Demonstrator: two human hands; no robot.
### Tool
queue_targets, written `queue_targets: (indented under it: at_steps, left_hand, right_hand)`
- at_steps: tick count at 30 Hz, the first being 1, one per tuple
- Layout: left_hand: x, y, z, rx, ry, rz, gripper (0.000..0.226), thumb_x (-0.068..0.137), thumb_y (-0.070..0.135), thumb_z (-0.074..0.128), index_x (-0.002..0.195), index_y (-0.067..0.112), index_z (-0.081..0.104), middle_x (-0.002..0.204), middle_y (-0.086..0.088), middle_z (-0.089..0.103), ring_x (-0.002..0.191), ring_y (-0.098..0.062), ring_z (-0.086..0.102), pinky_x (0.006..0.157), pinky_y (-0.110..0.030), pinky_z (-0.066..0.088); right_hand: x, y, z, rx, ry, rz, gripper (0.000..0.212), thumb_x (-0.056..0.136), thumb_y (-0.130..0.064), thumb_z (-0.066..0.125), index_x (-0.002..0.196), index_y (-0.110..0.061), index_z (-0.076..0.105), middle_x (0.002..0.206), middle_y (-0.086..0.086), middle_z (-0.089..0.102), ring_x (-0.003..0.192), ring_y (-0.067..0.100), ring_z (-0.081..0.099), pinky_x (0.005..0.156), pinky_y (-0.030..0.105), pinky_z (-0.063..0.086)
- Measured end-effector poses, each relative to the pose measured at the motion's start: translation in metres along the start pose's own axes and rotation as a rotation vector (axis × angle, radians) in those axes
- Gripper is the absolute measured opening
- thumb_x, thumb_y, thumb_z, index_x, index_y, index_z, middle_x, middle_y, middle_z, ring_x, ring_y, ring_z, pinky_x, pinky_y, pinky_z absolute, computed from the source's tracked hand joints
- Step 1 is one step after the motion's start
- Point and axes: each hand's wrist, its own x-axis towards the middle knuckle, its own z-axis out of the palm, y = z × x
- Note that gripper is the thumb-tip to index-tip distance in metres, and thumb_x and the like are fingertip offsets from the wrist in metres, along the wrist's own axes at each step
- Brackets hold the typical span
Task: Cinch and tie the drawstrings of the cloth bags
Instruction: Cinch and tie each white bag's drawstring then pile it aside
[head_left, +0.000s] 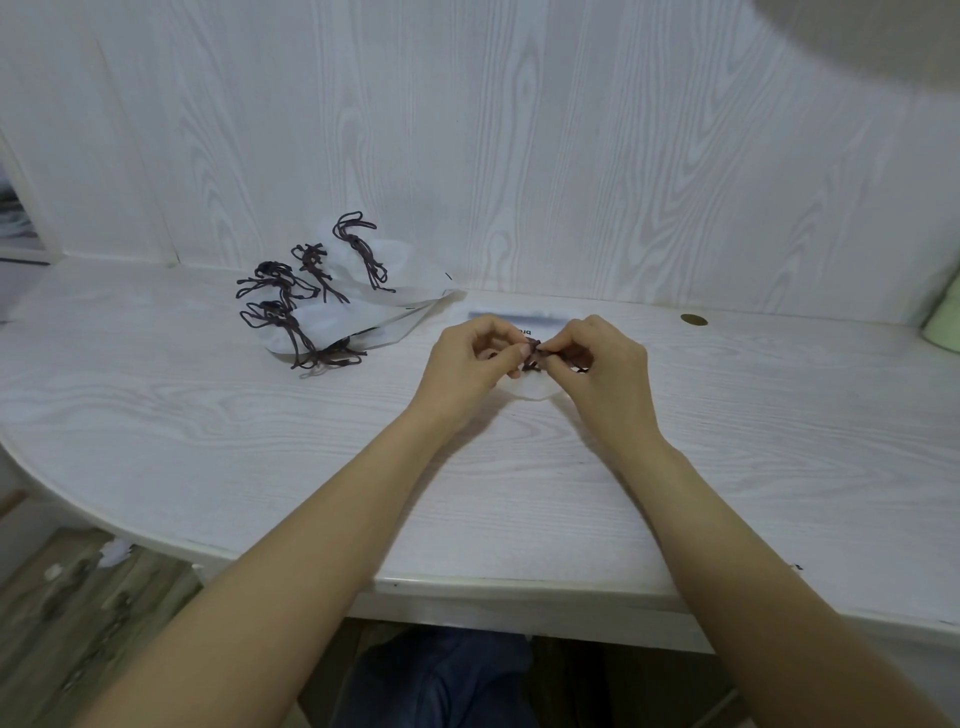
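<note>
Bags with tied drawstrings (322, 291) lay heaped at the desk's (156, 415) back left, seemingly four or so finished. At centre, left hand (470, 364) and right hand (597, 364) each kept a pinching grip on the dark cord (534, 351) above a pale bag (530, 387); its knot looked unfinished.
</note>
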Motion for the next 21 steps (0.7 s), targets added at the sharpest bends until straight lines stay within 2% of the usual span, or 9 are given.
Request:
queue_targets:
  at_steps: [4, 7, 10, 14, 17, 21]
  left_hand:
    - [0.0, -0.004, -0.001, 0.078, 0.012, 0.045, 0.018, 0.082, 0.005, 0.067, 0.074, 0.02, 0.062, 0.07, 0.006, 0.067, 0.062, -0.004, 0.06, 0.064, -0.015, 0.044]
    - [0.0, -0.005, -0.001, 0.094, 0.026, 0.05, 0.017, 0.081, 0.003, 0.068, 0.076, 0.018, 0.062, 0.07, 0.004, 0.066, 0.063, -0.005, 0.061, 0.066, -0.017, 0.046]
    - [0.0, -0.001, -0.001, 0.052, 0.01, 0.031, 0.013, 0.082, 0.002, 0.067, 0.08, 0.014, 0.063, 0.071, 0.002, 0.066, 0.06, -0.003, 0.061, 0.063, -0.013, 0.045]
    - [0.001, 0.002, -0.001, -0.034, -0.007, -0.06, 0.008, 0.085, 0.003, 0.064, 0.086, 0.01, 0.064, 0.064, 0.006, 0.067, 0.057, 0.001, 0.058, 0.054, -0.01, 0.04]
    - [0.004, 0.0, -0.003, -0.091, 0.011, -0.123, 0.009, 0.087, 0.005, 0.063, 0.087, 0.014, 0.063, 0.056, 0.012, 0.066, 0.056, 0.003, 0.058, 0.054, -0.012, 0.039]
    - [0.004, 0.0, -0.003, -0.097, -0.005, -0.137, 0.01, 0.088, 0.005, 0.061, 0.088, 0.014, 0.064, 0.059, 0.013, 0.067, 0.056, 0.003, 0.058, 0.053, -0.01, 0.039]
  right_hand:
    - [-0.001, -0.005, 0.0, 0.111, -0.018, 0.093, 0.012, 0.075, 0.004, 0.067, 0.078, -0.007, 0.067, 0.079, 0.006, 0.066, 0.071, 0.002, 0.06, 0.069, 0.009, 0.044]
    - [-0.001, -0.007, -0.001, 0.232, -0.046, 0.21, 0.008, 0.078, 0.002, 0.067, 0.081, -0.005, 0.068, 0.081, 0.003, 0.071, 0.078, 0.006, 0.067, 0.076, 0.016, 0.05]
    - [0.001, -0.009, -0.003, 0.327, -0.042, 0.266, 0.002, 0.08, -0.005, 0.069, 0.081, -0.005, 0.067, 0.079, 0.004, 0.071, 0.08, 0.013, 0.069, 0.078, 0.024, 0.052]
    - [0.003, -0.014, -0.006, 0.47, -0.007, 0.332, 0.003, 0.082, -0.001, 0.066, 0.082, -0.001, 0.063, 0.079, 0.01, 0.07, 0.075, 0.013, 0.07, 0.07, 0.017, 0.051]
    - [0.005, -0.012, -0.009, 0.551, 0.025, 0.389, 0.012, 0.081, 0.002, 0.066, 0.077, -0.009, 0.064, 0.077, 0.007, 0.069, 0.077, 0.015, 0.07, 0.074, 0.022, 0.053]
    - [0.005, -0.011, -0.01, 0.578, 0.026, 0.429, 0.017, 0.079, 0.002, 0.068, 0.075, -0.014, 0.065, 0.073, 0.001, 0.071, 0.077, 0.017, 0.07, 0.078, 0.029, 0.055]
